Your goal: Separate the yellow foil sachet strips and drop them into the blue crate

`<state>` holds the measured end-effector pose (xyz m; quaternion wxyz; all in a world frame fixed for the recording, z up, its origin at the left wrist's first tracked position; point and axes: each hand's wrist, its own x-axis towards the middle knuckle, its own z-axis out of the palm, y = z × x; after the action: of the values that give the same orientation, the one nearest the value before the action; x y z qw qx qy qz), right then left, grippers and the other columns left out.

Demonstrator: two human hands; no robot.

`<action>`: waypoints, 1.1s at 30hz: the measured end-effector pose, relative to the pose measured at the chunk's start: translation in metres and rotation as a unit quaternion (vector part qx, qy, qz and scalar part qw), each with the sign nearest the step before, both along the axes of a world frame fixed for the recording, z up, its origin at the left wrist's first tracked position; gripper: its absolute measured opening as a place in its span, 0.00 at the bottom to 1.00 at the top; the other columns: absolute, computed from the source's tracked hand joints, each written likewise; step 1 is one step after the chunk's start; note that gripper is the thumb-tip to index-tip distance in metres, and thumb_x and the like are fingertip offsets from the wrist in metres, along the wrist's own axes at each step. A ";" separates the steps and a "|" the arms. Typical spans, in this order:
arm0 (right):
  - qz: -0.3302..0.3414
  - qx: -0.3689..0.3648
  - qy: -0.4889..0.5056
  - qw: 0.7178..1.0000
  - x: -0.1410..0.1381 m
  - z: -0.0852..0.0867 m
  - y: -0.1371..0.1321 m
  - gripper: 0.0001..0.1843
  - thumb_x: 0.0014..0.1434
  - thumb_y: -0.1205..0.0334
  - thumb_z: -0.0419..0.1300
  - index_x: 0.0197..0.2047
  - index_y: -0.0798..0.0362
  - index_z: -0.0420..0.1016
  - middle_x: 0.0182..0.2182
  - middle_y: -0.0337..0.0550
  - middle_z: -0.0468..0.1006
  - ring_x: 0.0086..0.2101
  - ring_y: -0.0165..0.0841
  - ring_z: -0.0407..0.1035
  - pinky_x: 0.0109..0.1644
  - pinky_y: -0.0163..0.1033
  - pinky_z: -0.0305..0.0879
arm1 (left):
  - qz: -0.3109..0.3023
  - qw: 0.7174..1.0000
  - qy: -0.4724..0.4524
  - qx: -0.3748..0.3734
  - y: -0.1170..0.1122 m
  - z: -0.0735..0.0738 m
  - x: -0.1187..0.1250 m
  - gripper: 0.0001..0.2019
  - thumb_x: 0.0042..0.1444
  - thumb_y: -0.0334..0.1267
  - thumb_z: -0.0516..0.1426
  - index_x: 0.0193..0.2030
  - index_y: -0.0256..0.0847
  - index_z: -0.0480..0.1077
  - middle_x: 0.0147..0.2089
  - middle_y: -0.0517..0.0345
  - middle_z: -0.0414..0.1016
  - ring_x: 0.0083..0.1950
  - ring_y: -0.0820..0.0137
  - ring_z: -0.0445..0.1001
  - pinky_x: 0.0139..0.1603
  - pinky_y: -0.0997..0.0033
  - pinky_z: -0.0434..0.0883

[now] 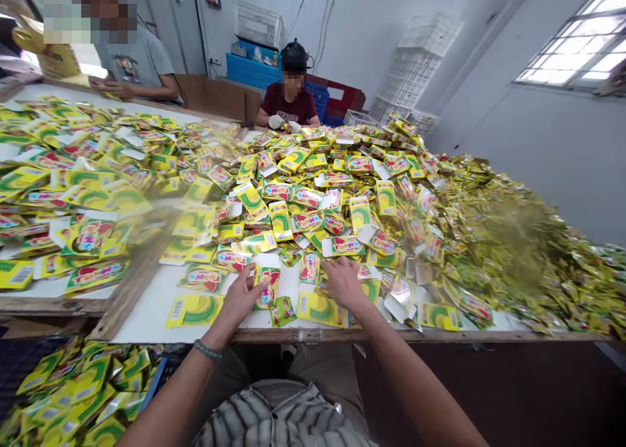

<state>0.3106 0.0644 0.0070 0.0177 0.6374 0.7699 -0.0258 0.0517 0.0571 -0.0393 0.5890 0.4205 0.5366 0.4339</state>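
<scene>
My left hand (243,295) grips a small yellow carton (267,281) with pink lettering, thumb on its printed face; a white flap stands up at its top. A small green sachet (283,311) lies on the table just right of that carton's lower end. My right hand (343,282) is low over the pile, fingers apart, its fingertips beside another upright yellow carton (310,268). Whether they touch it I cannot tell. Below the right hand, a flat yellow carton (323,310) lies near the table edge.
Heaped cartons (308,199) cover the table ahead; a mound of loose sachets (508,238) rises on the right. A wooden divider (141,274) runs at left. Below is a blue crate (155,385) with filled cartons. Two co-workers (292,101) sit across the table, hands on small packs.
</scene>
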 end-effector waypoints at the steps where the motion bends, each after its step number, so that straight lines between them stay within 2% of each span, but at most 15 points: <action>1: 0.006 -0.003 0.014 1.000 0.000 0.002 0.001 0.07 0.52 0.66 0.63 0.38 0.54 0.75 0.33 0.49 0.78 0.44 0.45 0.63 0.46 0.45 0.53 | -0.001 1.000 0.011 0.011 -0.001 0.002 0.000 0.35 0.44 0.50 0.66 0.58 0.38 0.64 0.36 0.55 0.80 0.39 0.61 0.78 0.41 0.67 0.71; 2: 0.008 0.003 0.043 0.999 -0.001 0.005 0.001 0.02 0.53 0.67 0.62 0.32 0.54 0.75 0.32 0.49 0.77 0.42 0.43 0.63 0.45 0.44 0.53 | -0.002 0.999 0.028 0.022 -0.001 0.004 -0.001 0.33 0.45 0.50 0.65 0.57 0.38 0.66 0.36 0.56 0.79 0.40 0.62 0.77 0.42 0.67 0.70; 3: 0.003 0.019 0.089 0.996 -0.003 0.008 0.001 0.03 0.54 0.68 0.60 0.30 0.54 0.74 0.32 0.48 0.76 0.41 0.41 0.64 0.44 0.43 0.54 | -0.005 0.998 0.051 0.033 -0.002 0.006 -0.002 0.31 0.45 0.51 0.65 0.54 0.39 0.68 0.36 0.57 0.79 0.41 0.62 0.76 0.42 0.68 0.70; 5: -0.026 0.058 0.222 0.973 -0.010 0.013 0.000 0.05 0.57 0.66 0.57 0.32 0.54 0.73 0.31 0.46 0.75 0.37 0.37 0.65 0.40 0.40 0.57 | -0.015 0.995 0.089 0.051 -0.004 0.010 -0.006 0.26 0.45 0.52 0.65 0.49 0.39 0.72 0.36 0.57 0.78 0.43 0.61 0.76 0.42 0.69 0.69; 7: -0.068 0.045 0.382 0.921 -0.022 0.015 -0.002 0.06 0.58 0.60 0.56 0.35 0.53 0.72 0.26 0.40 0.72 0.29 0.33 0.64 0.33 0.37 0.59 | -0.025 0.994 0.089 0.050 -0.007 0.014 -0.008 0.25 0.43 0.52 0.65 0.45 0.40 0.74 0.41 0.55 0.79 0.47 0.59 0.75 0.44 0.69 0.69; 9: -0.102 -0.017 0.524 0.845 -0.039 0.013 -0.004 0.10 0.54 0.54 0.59 0.35 0.52 0.70 0.22 0.35 0.68 0.23 0.30 0.61 0.27 0.35 0.59 | -0.035 0.997 0.060 0.028 -0.013 0.017 -0.009 0.26 0.41 0.53 0.67 0.45 0.40 0.74 0.46 0.52 0.79 0.52 0.57 0.74 0.47 0.68 0.70; 11: -0.123 -0.064 0.623 0.770 -0.058 0.009 -0.007 0.16 0.49 0.52 0.63 0.39 0.51 0.70 0.24 0.34 0.68 0.24 0.29 0.63 0.25 0.33 0.61 | -0.047 0.998 0.029 0.003 -0.020 0.019 -0.010 0.28 0.39 0.53 0.67 0.45 0.39 0.74 0.48 0.50 0.79 0.53 0.55 0.74 0.49 0.65 0.70; 12: -0.131 -0.071 0.654 0.742 -0.068 0.006 -0.008 0.19 0.47 0.51 0.65 0.41 0.51 0.70 0.27 0.36 0.70 0.25 0.29 0.64 0.24 0.33 0.64 | -0.052 0.999 0.015 -0.007 -0.023 0.020 -0.011 0.30 0.38 0.53 0.68 0.46 0.38 0.73 0.47 0.50 0.79 0.52 0.55 0.75 0.48 0.63 0.71; 15: -0.141 -0.071 0.691 0.705 -0.090 -0.002 -0.012 0.23 0.43 0.51 0.67 0.43 0.50 0.72 0.34 0.40 0.72 0.29 0.31 0.67 0.26 0.35 0.68 | -0.043 0.998 -0.024 -0.028 -0.033 0.022 -0.015 0.31 0.38 0.53 0.68 0.47 0.37 0.72 0.43 0.49 0.81 0.48 0.55 0.77 0.46 0.61 0.73; 18: -0.140 -0.058 0.695 0.703 -0.100 -0.010 -0.014 0.17 0.42 0.52 0.68 0.33 0.52 0.73 0.28 0.38 0.73 0.27 0.30 0.65 0.28 0.36 0.67 | -0.015 0.998 -0.046 -0.039 -0.039 0.025 -0.020 0.31 0.37 0.52 0.68 0.46 0.36 0.71 0.42 0.50 0.81 0.45 0.58 0.78 0.45 0.63 0.73; 21: -0.147 -0.015 0.680 0.718 -0.104 -0.015 -0.017 0.13 0.44 0.54 0.67 0.29 0.52 0.72 0.23 0.35 0.71 0.24 0.28 0.63 0.30 0.35 0.63 | -0.030 0.995 -0.075 -0.064 -0.042 0.029 -0.022 0.31 0.39 0.51 0.68 0.47 0.36 0.70 0.40 0.50 0.82 0.40 0.60 0.79 0.43 0.64 0.74; 24: -0.132 0.051 0.615 0.776 -0.107 -0.015 -0.023 0.09 0.49 0.55 0.65 0.28 0.52 0.73 0.21 0.35 0.69 0.23 0.28 0.59 0.29 0.35 0.59 | -0.050 0.989 -0.107 -0.084 -0.044 0.032 -0.022 0.31 0.38 0.48 0.70 0.48 0.36 0.69 0.37 0.52 0.82 0.36 0.63 0.80 0.39 0.67 0.74; 27: -0.067 0.122 0.545 0.827 -0.109 -0.014 -0.031 0.06 0.53 0.58 0.63 0.28 0.51 0.75 0.25 0.37 0.73 0.28 0.30 0.63 0.36 0.36 0.61 | -0.046 0.983 -0.150 -0.099 -0.045 0.034 -0.022 0.29 0.37 0.46 0.71 0.46 0.36 0.71 0.36 0.54 0.82 0.36 0.67 0.79 0.38 0.72 0.74; 29: -0.033 0.116 0.523 0.843 -0.108 -0.014 -0.036 0.06 0.54 0.59 0.63 0.28 0.51 0.76 0.27 0.39 0.76 0.31 0.31 0.66 0.38 0.37 0.62 | -0.040 0.980 -0.164 -0.106 -0.046 0.033 -0.024 0.27 0.37 0.45 0.71 0.44 0.37 0.73 0.36 0.55 0.83 0.33 0.68 0.79 0.36 0.74 0.74; 33: -0.001 0.013 0.480 0.877 -0.099 -0.010 -0.032 0.08 0.55 0.55 0.63 0.30 0.50 0.77 0.28 0.38 0.77 0.32 0.31 0.67 0.36 0.35 0.62 | -0.028 0.979 -0.166 -0.114 -0.048 0.028 -0.027 0.25 0.37 0.45 0.71 0.43 0.37 0.74 0.37 0.55 0.83 0.32 0.69 0.79 0.34 0.74 0.74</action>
<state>0.2112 0.0326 -0.0032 -0.3630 0.5476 0.6833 -0.3186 0.0243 0.0094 -0.0117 0.7263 0.2874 0.4649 0.4168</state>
